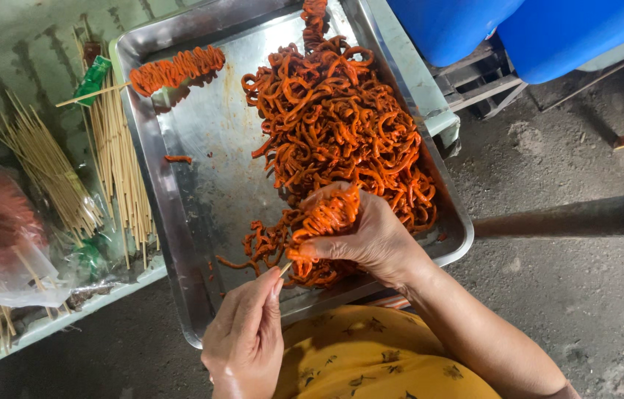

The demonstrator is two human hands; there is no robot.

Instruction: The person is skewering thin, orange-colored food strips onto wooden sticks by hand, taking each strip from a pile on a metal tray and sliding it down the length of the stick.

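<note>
Two bare hands work over a steel tray [179, 222] that rests on a pale table [105, 292]. At the lower middle, the left hand [245, 340] has its fingers pinched shut on the end of a thin wooden skewer [284, 270], whose tip points up and to the right. Just beside it, the right hand [371, 236] curls around a bunch of orange-red meat strips [330, 214], thumb and fingers closed on them, with the skewer running into the bunch. That bunch sits at the near edge of the tray, touching a big heap of the same strips [334, 125] that fills the tray's right half. One finished skewer of meat [175, 70] lies across the far left corner of the tray, its stick poking over the rim. Bundles of bare skewers [116, 162] lie on the table left of the tray, next to a clear plastic bag [2, 236]. Blue barrels [541, 29] stand at the top right, above a grey floor [585, 281].
</note>
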